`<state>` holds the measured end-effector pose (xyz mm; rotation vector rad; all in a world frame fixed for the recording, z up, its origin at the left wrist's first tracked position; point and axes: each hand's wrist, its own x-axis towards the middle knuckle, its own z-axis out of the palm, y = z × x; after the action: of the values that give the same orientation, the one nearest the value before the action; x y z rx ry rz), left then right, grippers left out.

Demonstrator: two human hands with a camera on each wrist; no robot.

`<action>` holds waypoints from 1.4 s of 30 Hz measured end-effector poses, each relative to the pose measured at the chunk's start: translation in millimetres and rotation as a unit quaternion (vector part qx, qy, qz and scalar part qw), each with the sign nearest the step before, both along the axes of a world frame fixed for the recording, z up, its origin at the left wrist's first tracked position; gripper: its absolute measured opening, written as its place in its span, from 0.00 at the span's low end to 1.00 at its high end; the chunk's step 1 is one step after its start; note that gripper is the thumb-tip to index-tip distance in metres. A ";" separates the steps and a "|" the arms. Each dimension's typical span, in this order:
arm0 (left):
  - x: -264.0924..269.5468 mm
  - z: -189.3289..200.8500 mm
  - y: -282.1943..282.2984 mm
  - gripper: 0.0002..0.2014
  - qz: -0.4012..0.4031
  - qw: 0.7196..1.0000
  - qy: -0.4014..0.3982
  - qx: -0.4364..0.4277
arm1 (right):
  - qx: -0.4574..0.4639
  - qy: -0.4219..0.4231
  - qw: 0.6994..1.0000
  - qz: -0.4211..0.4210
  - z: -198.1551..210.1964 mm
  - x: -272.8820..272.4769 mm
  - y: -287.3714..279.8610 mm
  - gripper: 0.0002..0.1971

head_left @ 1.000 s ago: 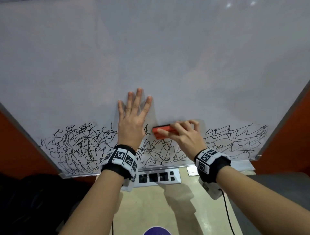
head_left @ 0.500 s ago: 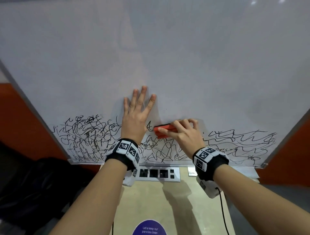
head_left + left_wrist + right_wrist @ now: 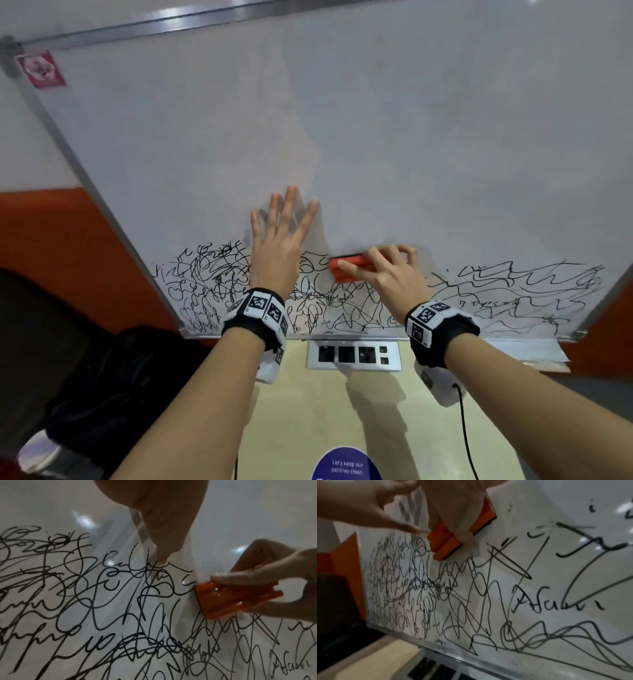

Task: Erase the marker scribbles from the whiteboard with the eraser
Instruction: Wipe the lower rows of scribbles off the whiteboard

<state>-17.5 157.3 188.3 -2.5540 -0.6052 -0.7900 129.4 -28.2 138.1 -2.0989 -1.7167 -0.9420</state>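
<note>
A big whiteboard (image 3: pixel 394 137) fills the head view, wiped clean above and covered along its lower strip with black marker scribbles (image 3: pixel 212 287). My right hand (image 3: pixel 387 274) grips an orange eraser (image 3: pixel 349 269) and holds it flat against the board at the top edge of the scribbles. In the right wrist view the eraser (image 3: pixel 452 539) sits under my fingers. My left hand (image 3: pixel 279 246) lies flat on the board with its fingers spread, just left of the eraser. In the left wrist view its thumb touches the scribbles (image 3: pixel 120 608) beside the eraser (image 3: pixel 229 599).
A metal frame runs along the board's bottom edge (image 3: pixel 376 337). Under it a silver socket panel (image 3: pixel 352 354) is set into a beige counter (image 3: pixel 325 411). A dark bag (image 3: pixel 113 387) lies at the lower left. A pink sticker (image 3: pixel 41 68) sits at the board's top left corner.
The head view has tilted up and back, so more of the board's top and left edge shows. Both hands stay in place on the board, with the eraser at the same spot.
</note>
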 end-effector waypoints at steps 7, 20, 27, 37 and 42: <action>-1.5 -4.6 7.1 0.64 -0.022 1.000 -0.013 -0.003 | 0.050 -0.003 0.997 -0.056 2.7 -4.4 3.7 0.42; -11.0 -8.6 26.2 0.41 -0.087 0.996 0.007 0.004 | 0.025 -0.030 0.998 -0.045 -14.3 -19.8 15.4 0.42; -17.5 -10.9 36.0 0.52 -0.116 0.993 0.015 0.009 | 0.074 -0.008 0.994 -0.075 -7.6 -24.7 30.9 0.34; -19.6 -9.4 32.9 0.45 -0.140 0.990 0.013 -0.028 | 0.031 -0.042 0.996 -0.069 -0.8 -26.6 33.0 0.40; -21.9 -8.4 34.8 0.53 -0.136 0.990 0.026 -0.024 | 0.026 -0.058 0.996 -0.059 1.6 -29.9 30.6 0.32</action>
<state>-39.4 192.0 179.9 -2.7278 -0.2641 -0.8017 99.5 2.5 139.7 -2.1720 -1.6174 -1.1516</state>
